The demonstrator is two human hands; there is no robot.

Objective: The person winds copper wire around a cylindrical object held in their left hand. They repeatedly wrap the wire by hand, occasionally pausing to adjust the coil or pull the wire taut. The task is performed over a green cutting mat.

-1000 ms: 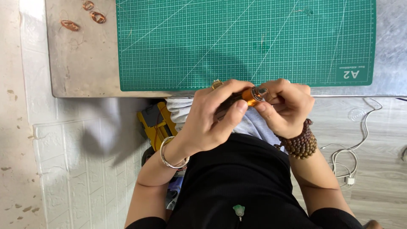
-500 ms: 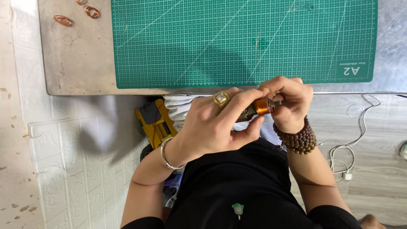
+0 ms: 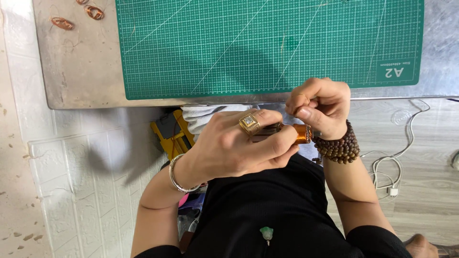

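Left hand [image 3: 234,148] was wrapped round a small copper wire coil [image 3: 301,134], held just off the tabletop's [image 3: 81,76] near edge, right hand [image 3: 318,107] pinching its tip; looked light, stiff-cored, windings delicate, so grip the body.

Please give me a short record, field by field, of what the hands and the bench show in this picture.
left hand: wrapped around a copper wire coil, a gold ring on one finger, a silver bangle at the wrist
right hand: fingers pinched at the coil's end; a wooden bead bracelet at the wrist
bench: metal tabletop with a green cutting mat
loose bits: copper wire loops at the far left corner
floor: white cable, yellow tool
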